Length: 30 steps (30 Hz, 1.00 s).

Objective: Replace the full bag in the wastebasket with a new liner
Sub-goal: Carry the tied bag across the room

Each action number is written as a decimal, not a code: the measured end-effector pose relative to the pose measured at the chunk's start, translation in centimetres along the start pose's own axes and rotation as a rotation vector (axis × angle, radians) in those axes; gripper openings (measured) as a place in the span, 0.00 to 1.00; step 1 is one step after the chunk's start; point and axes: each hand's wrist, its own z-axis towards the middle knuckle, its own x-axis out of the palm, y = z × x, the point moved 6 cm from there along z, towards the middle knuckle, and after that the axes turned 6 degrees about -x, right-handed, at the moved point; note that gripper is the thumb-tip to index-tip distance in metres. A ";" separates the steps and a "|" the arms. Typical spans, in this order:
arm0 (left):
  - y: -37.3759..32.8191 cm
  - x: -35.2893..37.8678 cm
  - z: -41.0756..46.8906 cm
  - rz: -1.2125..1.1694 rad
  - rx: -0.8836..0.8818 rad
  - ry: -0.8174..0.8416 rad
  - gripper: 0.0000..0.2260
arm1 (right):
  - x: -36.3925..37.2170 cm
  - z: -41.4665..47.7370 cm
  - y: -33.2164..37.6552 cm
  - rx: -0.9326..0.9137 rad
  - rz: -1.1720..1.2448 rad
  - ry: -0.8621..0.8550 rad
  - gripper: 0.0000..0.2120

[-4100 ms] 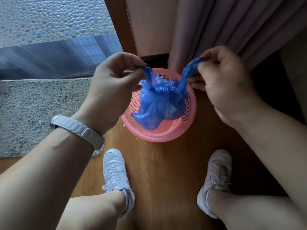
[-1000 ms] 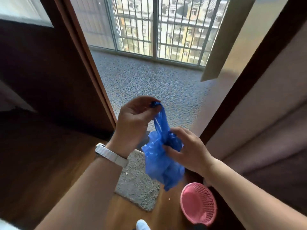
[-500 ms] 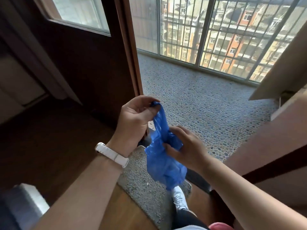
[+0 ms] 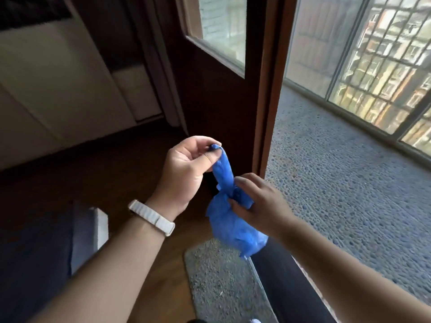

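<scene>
Left fingers [image 4: 211,151]: pinched on the twisted top end of the blue bag [image 4: 234,226], holding it up.
Right fingers [image 4: 241,183]: clenched round the bag's neck, where a knot seems to sit; the folds hide it.
Left hand [image 4: 186,170]: raised, white wristband [image 4: 151,216] below it.
Right hand [image 4: 258,201]: lower, against the bag's bulge.
Bag: in the air between the hands, above the grey mat [image 4: 217,283], by the door frame [image 4: 265,89].
Done: full bag out of the basket, closed or nearly so.
Left: dispose of bag; fit new liner. Wastebasket and liner out of view.
</scene>
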 end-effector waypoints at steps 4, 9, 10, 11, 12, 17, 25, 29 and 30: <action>-0.2 -3.0 1.9 0.014 0.014 -0.106 0.08 | 2.8 3.9 -0.6 -0.083 0.066 0.025 0.18; 1.3 -7.7 4.9 0.028 0.001 -0.206 0.09 | 7.4 8.2 -1.1 -0.127 0.103 0.083 0.19; 1.9 -8.7 5.7 0.027 -0.002 -0.221 0.09 | 8.3 9.0 -1.3 -0.131 0.095 0.097 0.19; 2.4 -9.8 6.7 0.030 -0.003 -0.232 0.10 | 9.4 9.9 -1.6 -0.129 0.089 0.115 0.18; 3.1 -10.8 7.7 0.029 -0.006 -0.241 0.10 | 10.5 10.8 -2.0 -0.124 0.088 0.136 0.18; 6.3 -16.3 14.1 -0.011 -0.040 -0.250 0.10 | 16.4 16.6 -4.3 -0.094 0.074 0.209 0.18; 6.7 -29.5 25.4 -0.058 -0.039 -0.290 0.09 | 27.6 31.2 -3.8 -0.158 0.017 0.271 0.19; 6.0 -34.8 29.9 -0.064 -0.007 -0.304 0.09 | 31.9 36.7 -2.7 -0.190 0.034 0.249 0.20; 6.0 -35.8 30.7 -0.069 0.001 -0.308 0.09 | 32.8 37.8 -2.6 -0.189 0.047 0.252 0.20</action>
